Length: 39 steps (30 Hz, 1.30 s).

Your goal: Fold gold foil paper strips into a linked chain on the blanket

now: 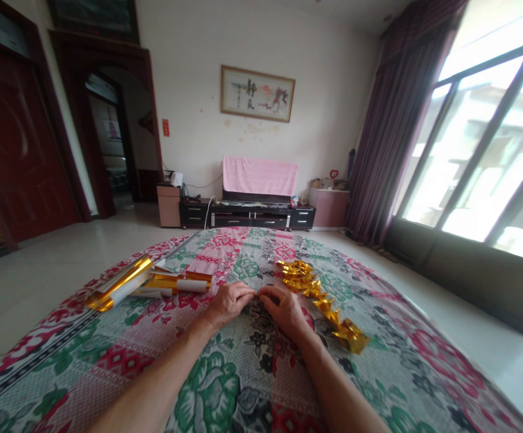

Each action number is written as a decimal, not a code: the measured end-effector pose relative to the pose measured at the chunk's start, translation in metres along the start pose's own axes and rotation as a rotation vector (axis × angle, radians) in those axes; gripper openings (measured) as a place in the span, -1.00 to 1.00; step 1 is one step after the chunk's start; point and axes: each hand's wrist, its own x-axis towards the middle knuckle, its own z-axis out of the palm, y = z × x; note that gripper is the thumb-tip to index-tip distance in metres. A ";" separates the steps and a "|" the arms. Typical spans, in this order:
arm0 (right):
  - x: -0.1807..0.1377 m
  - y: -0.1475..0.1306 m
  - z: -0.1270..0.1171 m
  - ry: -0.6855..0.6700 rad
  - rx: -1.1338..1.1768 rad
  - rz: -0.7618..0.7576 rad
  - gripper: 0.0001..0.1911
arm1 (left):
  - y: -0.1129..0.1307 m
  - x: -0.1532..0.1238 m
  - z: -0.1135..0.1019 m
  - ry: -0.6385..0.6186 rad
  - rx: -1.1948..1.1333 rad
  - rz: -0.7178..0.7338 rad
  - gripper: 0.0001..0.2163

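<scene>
My left hand [229, 304] and my right hand [283, 308] meet at the middle of a flowered cloth [243, 373], fingers pinched together on a small gold foil piece [256, 294] held between them. A row of folded gold foil pieces [320, 297] lies just right of my right hand, running from far to near. Sheets and rolls of gold foil paper [146, 281] lie to the left of my left hand.
The cloth covers a wide surface in a living room. Beyond it stand a low dark TV cabinet [247, 215] with a pink cover [260, 175], a framed picture [257, 93], dark wooden doors [13, 144] on the left, and curtained windows [478, 144] on the right.
</scene>
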 end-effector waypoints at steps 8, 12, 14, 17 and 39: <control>0.000 -0.004 -0.005 -0.043 0.019 -0.027 -0.74 | -0.002 0.000 0.001 0.044 0.027 0.040 -0.82; 0.000 -0.002 -0.004 -0.048 0.017 -0.028 -0.74 | -0.003 0.000 0.001 0.053 0.024 0.052 -0.82; 0.000 -0.001 -0.002 -0.046 0.016 -0.029 -0.74 | -0.003 0.000 0.001 0.055 0.020 0.046 -0.82; 0.000 0.000 -0.001 -0.031 0.023 -0.033 -0.73 | -0.002 0.000 0.001 0.044 0.009 0.015 -0.82; 0.000 -0.002 -0.003 -0.017 0.021 -0.012 -0.73 | 0.016 0.004 0.001 -0.049 -0.387 -0.505 -0.77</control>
